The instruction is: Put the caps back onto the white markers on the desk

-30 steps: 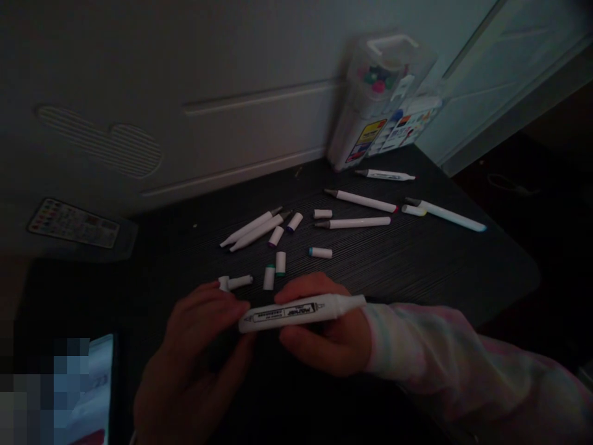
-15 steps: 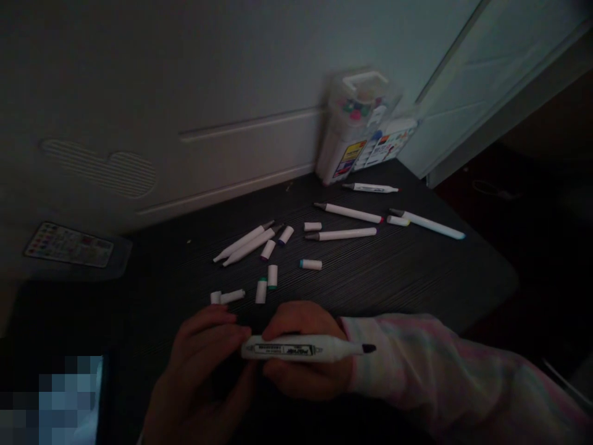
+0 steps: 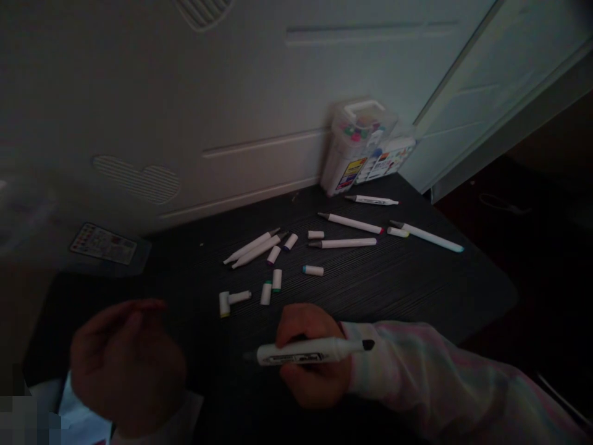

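Left hand has moved off the marker's end, out to 9 o'clock; the marker's 9 o'clock end now shows a dark taper. Loose pieces keep their layout.

Right hand: grip pinches the white, black-printed, tapered plastic marker mid-barrel, thumb below, fingers above. Marker is above the tabletop's near edge, roughly level, black nib at 3 o'clock by the pastel checked sleeve. Mid-barrel hold probably keeps fingers off both dark ends and the print readable.

Left grip: fingers curled in, nothing visible; can't tell if a small piece is inside.

From the marker: short white cylindrical green-banded caps at 11 o'clock, blue-banded white cap at 12, yellow-banded white cap at 10. Two slim white dark-tipped markers lie side by side at 11, others towards 1. Flat and scattered, likely just for easy pickup. Clear plastic handled case stands upright near the white panel at 12 to 1, likely out of the way.
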Demonstrator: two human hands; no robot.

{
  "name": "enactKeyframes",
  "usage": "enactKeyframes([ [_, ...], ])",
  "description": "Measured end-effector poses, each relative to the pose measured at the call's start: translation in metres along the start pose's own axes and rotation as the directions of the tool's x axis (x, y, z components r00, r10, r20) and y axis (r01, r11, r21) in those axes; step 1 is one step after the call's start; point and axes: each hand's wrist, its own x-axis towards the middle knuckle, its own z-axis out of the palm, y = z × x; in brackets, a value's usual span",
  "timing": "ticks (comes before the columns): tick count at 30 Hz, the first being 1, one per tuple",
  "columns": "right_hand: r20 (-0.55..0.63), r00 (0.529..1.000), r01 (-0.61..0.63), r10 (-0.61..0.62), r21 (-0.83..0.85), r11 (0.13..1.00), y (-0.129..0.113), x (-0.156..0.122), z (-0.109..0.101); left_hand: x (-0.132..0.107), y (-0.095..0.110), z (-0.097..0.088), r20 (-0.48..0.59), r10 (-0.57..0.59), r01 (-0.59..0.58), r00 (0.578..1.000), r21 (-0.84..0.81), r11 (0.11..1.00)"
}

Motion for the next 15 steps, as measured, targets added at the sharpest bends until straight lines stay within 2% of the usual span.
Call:
enactKeyframes([
  [2, 0.005, 1.0, -0.016, 0.016, 0.013, 1.0, -0.001, 0.0, 0.0, -0.006, 0.014, 0.01, -0.02, -0.128, 0.126, 0.992, -0.063, 0.99],
  [4, 0.027, 0.999, -0.025, 0.024, 0.028, 0.999, -0.002, 0.0, -0.001, -0.01, 0.02, 0.015, -0.004, -0.167, 0.166, 0.986, -0.1, 0.981],
  [10, 0.074, 0.996, -0.044, 0.04, 0.048, 0.998, -0.004, -0.002, -0.004, -0.003, 0.005, 0.012, -0.09, -0.109, 0.092, 0.99, -0.178, 0.98],
  [15, 0.129, 0.988, -0.093, 0.082, 0.078, 0.993, -0.006, -0.001, -0.007, -0.002, 0.004, 0.012, -0.046, -0.219, 0.205, 0.975, -0.212, 0.956],
])
